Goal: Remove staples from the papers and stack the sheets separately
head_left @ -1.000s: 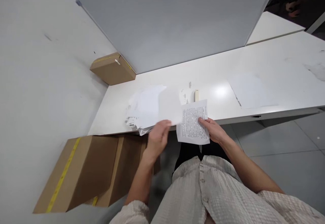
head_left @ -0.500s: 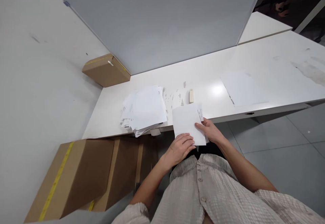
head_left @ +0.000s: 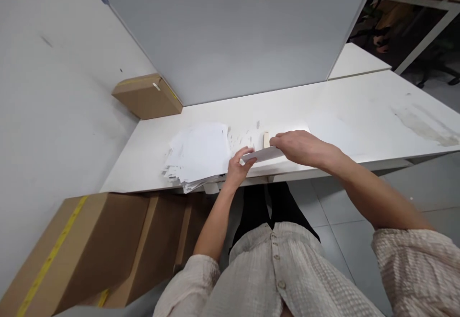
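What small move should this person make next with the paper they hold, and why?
Perhaps tap the paper lightly on the table to even its edges: the left hand and right hand hold opposite ends, and it shows as a narrow band, seemingly tilted up steeply.

Paper (head_left: 265, 154) in 2 hands (head_left: 300, 148)

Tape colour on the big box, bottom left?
Yellow; the tape shows best in the head view, along the cardboard box.

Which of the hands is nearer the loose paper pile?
Left. The left hand is close by the right edge of the paper pile; the right hand is farther off, at the right end of the held paper.
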### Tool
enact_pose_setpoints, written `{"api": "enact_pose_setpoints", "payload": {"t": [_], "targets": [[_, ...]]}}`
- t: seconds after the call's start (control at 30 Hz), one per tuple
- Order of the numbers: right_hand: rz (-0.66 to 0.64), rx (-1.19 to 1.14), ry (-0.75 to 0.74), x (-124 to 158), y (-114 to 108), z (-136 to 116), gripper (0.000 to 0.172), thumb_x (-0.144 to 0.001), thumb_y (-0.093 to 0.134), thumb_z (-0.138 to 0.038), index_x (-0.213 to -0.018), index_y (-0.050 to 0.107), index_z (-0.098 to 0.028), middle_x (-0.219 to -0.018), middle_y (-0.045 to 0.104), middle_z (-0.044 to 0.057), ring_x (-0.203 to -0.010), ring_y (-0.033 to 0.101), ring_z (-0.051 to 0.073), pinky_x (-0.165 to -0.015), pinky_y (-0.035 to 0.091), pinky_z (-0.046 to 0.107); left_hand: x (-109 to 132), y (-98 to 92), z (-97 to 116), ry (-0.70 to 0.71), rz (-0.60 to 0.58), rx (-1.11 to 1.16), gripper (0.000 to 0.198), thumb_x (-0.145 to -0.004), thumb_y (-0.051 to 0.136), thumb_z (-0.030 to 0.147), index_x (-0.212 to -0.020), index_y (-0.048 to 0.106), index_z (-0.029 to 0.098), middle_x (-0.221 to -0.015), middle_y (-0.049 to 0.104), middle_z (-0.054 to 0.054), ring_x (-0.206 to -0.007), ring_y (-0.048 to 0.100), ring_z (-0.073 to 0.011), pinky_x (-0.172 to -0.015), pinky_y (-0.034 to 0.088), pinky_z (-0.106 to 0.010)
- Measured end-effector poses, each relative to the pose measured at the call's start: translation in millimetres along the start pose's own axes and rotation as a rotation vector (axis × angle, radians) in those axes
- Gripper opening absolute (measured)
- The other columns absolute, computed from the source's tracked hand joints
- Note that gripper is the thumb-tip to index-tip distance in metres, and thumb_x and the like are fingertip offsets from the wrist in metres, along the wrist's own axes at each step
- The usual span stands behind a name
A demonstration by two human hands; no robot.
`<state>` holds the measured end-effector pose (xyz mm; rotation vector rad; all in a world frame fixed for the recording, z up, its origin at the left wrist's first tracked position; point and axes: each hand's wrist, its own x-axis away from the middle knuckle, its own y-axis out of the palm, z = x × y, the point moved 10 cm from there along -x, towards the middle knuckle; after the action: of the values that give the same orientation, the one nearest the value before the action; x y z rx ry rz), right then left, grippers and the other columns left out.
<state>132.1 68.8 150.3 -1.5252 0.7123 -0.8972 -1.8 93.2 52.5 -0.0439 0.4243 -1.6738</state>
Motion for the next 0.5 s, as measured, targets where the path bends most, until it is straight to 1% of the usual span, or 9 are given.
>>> {"api": "enact_pose_setpoints", "payload": {"t": [0.03,0.1,0.17,0.23,0.33,0.5], "targets": [[-0.025,0.022,-0.001,-5,5,1,0.024,-0.075,0.037,-0.002,-0.083,0.053,-0.018,-0.074,0.057,0.005,-0.056,0.045,0.013,-0.049,0.023,0.026,0,3.1,-10,-0.034,-0.003,0.038,0.033,-0.073,0.062,0.039,-0.101,0.063,0.02,-0.113,0.06,-0.007,-0.108,0.053,-0.0229,-0.091,0.042,-0.035],[-0.06,0.027,0.004,-15,18,6,0.021,-0.077,0.037,-0.005,-0.083,0.052,-0.019,-0.074,0.057,0.005,-0.057,0.046,0.014,-0.049,0.023,0.026,1,7.3,-29,-0.081,0.002,0.099,0.028,-0.072,0.062,0.039,-0.089,0.067,0.017,-0.1,0.066,-0.007,-0.096,0.058,-0.0226,-0.084,0.045,-0.034],[-0.086,0.0,0.016,-21,32,12,0.016,-0.081,0.038,-0.012,-0.085,0.052,-0.02,-0.075,0.058,0.005,-0.06,0.048,0.015,-0.049,0.024,0.026,2,11.4,-44,-0.12,-0.008,0.144,0.029,-0.07,0.063,0.039,-0.088,0.067,0.016,-0.092,0.067,-0.006,-0.09,0.06,-0.0213,-0.08,0.046,-0.033],[-0.097,-0.028,0.029,-25,41,17,0.013,-0.084,0.039,-0.019,-0.086,0.051,-0.02,-0.078,0.059,0.005,-0.064,0.05,0.016,-0.049,0.026,0.026,2,14.9,-52,-0.143,-0.032,0.162,0.029,-0.069,0.064,0.038,-0.089,0.067,0.016,-0.09,0.068,-0.005,-0.087,0.06,-0.0204,-0.079,0.046,-0.032],[-0.09,-0.03,0.036,-26,45,19,0.014,-0.086,0.038,-0.024,-0.085,0.051,-0.02,-0.078,0.06,0.005,-0.066,0.051,0.016,-0.049,0.026,0.026,0,17.6,-55,-0.14,-0.067,0.157,0.03,-0.071,0.062,0.039,-0.089,0.066,0.015,-0.09,0.068,-0.005,-0.087,0.06,-0.0201,-0.079,0.046,-0.032],[-0.089,0.023,0.074,-25,42,23,0.019,-0.087,0.036,-0.024,-0.082,0.053,-0.019,-0.069,0.058,0.004,-0.058,0.049,0.015,-0.048,0.025,0.026,-2,18.9,-50,-0.128,-0.067,0.152,0.034,-0.074,0.058,0.04,-0.095,0.065,0.015,-0.095,0.067,-0.006,-0.091,0.06,-0.0204,-0.081,0.045,-0.031]]}}
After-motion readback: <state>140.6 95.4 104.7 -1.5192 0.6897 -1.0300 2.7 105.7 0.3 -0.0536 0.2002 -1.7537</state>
